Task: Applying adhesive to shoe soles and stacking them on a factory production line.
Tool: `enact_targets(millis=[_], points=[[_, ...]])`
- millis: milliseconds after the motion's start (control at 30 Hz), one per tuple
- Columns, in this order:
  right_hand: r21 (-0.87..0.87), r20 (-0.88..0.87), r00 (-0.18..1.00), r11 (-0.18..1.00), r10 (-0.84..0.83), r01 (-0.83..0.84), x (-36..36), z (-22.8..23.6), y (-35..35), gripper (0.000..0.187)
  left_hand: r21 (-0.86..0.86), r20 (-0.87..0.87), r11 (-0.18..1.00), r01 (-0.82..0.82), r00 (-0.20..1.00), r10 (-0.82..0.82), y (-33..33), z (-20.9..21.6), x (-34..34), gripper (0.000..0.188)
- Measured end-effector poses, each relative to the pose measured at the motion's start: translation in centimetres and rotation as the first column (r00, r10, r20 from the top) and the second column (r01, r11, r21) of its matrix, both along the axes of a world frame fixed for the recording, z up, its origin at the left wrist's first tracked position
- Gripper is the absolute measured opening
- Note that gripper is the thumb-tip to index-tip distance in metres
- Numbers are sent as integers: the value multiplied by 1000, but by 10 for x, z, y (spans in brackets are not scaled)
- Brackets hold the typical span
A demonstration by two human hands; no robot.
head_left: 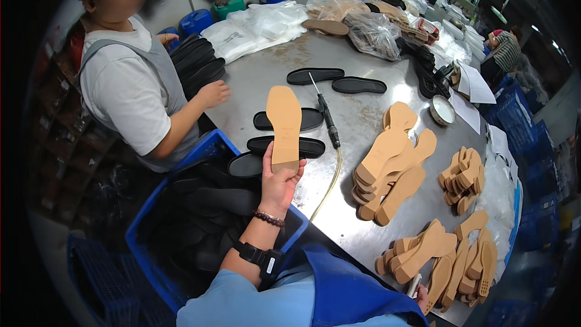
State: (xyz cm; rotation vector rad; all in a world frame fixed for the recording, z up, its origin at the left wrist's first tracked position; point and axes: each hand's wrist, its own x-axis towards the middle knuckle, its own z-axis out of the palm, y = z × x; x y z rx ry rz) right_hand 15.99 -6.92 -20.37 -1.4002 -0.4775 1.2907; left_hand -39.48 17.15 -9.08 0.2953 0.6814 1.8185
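Note:
My left hand [281, 184] grips a tan shoe sole [284, 122] by its heel end and holds it upright above the table. Behind and beneath it lie several black soles, among them one grooved black sole [311, 148] partly covered by the tan one. At the lower right edge, my right hand [422, 298] shows only in part, beside piled tan soles [423, 253]. Its fingers look closed around a small whitish thing [414, 283] too hidden to name. A slim black pen-like tool [327, 118] with a metal tip and yellowish hose lies right of the held sole.
A blue crate [140, 215] full of black soles stands against the metal table [339, 209]. More tan soles [387, 160] are stacked on the right, near a round tin [442, 111]. Across the left corner, a co-worker [136, 91] stands by stacked black soles [196, 66].

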Motion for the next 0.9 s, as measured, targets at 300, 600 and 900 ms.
enact_targets(millis=[300,600,900], points=[[-61,100,959,960,-266,272,-17,8,-4,23,224,67,965,138,985,-157,16,6,-13,59],[-53,88,973,974,-215,220,-9,1,5,18,224,11,967,120,992,-125,10,-10,-27,71],[-68,58,973,971,-225,228,-15,6,-1,19,128,3,990,66,998,-67,12,-10,-20,88]])
